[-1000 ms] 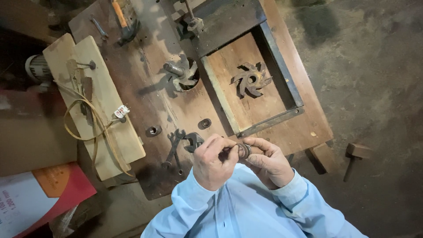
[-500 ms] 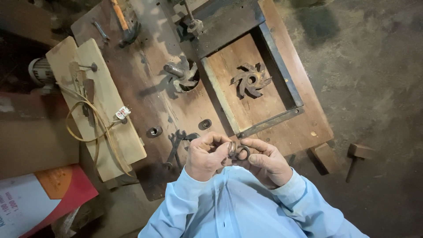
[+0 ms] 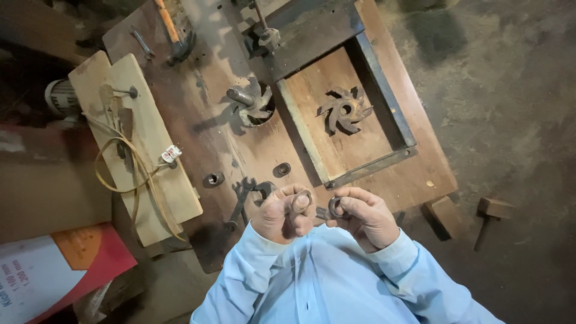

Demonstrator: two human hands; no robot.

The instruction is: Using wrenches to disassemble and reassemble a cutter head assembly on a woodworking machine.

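Standing on gritty concrete floor, a scarred wooden workbench holds cutters.

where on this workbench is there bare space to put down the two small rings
The left hand and right hand each hold a small ring. Bare wood lies inside the metal frame, beside the loose cutter, and on the bench strip between frame and edge. It is crowded by the spanners, bushings and mounted cutter.
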